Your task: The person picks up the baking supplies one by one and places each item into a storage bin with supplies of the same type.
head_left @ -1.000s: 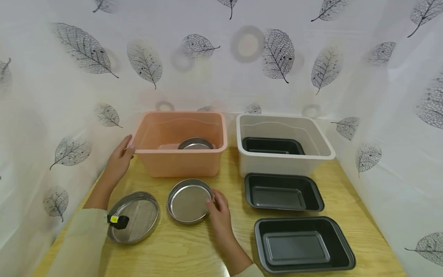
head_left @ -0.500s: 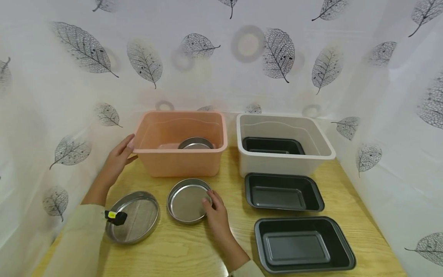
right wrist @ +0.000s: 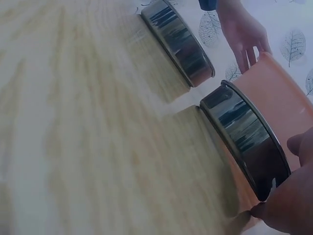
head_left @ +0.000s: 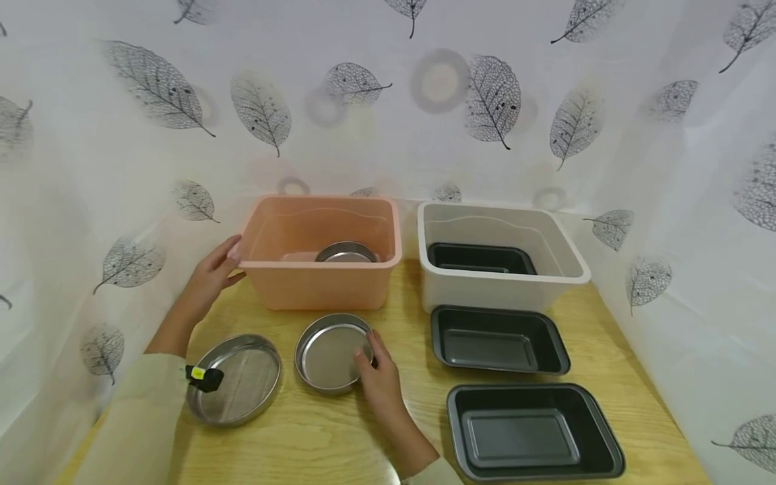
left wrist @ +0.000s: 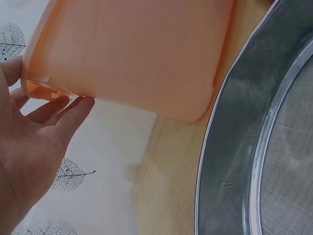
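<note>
My left hand point(head_left: 206, 279) grips the left end of the pink plastic bin point(head_left: 315, 286) by its rim; in the left wrist view the fingers point(left wrist: 73, 117) lie under that rim. My right hand point(head_left: 382, 380) pinches the right edge of a small round metal sieve point(head_left: 330, 357), thumb over the inside and fingers on the outer wall. This sieve sits on the table in front of the pink bin. A larger round sieve point(head_left: 242, 384), its mesh plain in the left wrist view, lies to the left, partly under my left wrist. Another round metal sieve point(head_left: 345, 252) lies inside the pink bin.
A white plastic bin point(head_left: 485, 289) stands right of the pink one, with a dark loaf pan point(head_left: 479, 257) inside. Two more dark loaf pans, a middle pan point(head_left: 500, 340) and a front pan point(head_left: 521, 434), lie before it. A leaf-printed curtain point(head_left: 388, 135) surrounds the wooden table point(head_left: 303, 444).
My right thumb has shifted slightly further in over the small sieve. The fingers of my left hand have spread under the pink bin's rim. The bins, pans and sieves keep their places.
</note>
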The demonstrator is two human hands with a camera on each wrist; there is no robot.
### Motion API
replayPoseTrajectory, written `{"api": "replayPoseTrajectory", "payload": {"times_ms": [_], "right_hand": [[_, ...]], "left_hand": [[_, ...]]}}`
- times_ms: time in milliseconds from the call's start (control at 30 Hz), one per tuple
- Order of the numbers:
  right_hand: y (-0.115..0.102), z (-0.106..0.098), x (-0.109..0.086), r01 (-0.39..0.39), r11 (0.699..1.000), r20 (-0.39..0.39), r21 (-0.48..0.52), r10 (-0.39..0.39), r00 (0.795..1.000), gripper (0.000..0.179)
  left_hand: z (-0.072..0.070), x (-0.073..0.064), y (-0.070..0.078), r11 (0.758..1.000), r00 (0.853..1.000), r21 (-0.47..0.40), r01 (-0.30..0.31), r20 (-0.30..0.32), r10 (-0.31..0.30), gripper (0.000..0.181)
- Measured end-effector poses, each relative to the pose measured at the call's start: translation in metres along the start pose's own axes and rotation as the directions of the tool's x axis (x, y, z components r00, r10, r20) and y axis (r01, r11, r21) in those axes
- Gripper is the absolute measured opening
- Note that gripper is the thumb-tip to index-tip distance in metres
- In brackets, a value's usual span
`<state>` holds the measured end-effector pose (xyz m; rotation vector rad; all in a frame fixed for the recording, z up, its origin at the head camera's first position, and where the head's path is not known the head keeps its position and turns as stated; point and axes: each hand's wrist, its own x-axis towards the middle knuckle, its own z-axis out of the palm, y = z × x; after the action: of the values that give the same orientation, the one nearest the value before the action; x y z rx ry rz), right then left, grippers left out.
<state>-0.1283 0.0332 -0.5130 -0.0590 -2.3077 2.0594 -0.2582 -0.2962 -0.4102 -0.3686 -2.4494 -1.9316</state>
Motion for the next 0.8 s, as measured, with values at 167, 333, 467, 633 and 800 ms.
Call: {"api": "replayPoseTrajectory", "payload": {"times_ms": [167, 333, 467, 633, 800], "right_hand": [[-0.006, -0.004, 0.0, 0.039, 0.999, 0.02, 0.01, -0.04, 0.999, 0.051], [-0.011, -0.009, 0.0, 0.073, 0.997, 0.047, 0.01, -0.073, 0.996, 0.051], [-0.016, -0.012, 0.0, 0.074, 0.997, 0.069, 0.028, -0.076, 0.995, 0.051], [-0.029, -0.016, -0.003, 0.07, 0.997, 0.087, 0.025, -0.072, 0.994, 0.051], [-0.05, -0.024, -0.006, 0.095, 0.995, 0.078, 0.005, -0.095, 0.992, 0.052]], "left_hand": [[0.0, 0.001, -0.001, 1.0, 1.0, 0.001, 0.004, 0.007, -0.004, 0.064], [0.0, 0.0, 0.0, 1.0, 1.0, 0.002, 0.007, 0.005, -0.007, 0.064], [-0.001, -0.001, 0.0, 1.0, 1.0, -0.01, 0.001, 0.001, -0.001, 0.064], [-0.001, 0.0, -0.002, 1.0, 1.0, -0.014, -0.008, 0.003, 0.008, 0.063], [0.001, 0.0, -0.003, 1.0, 1.0, -0.012, -0.007, 0.0, 0.007, 0.063]]}}
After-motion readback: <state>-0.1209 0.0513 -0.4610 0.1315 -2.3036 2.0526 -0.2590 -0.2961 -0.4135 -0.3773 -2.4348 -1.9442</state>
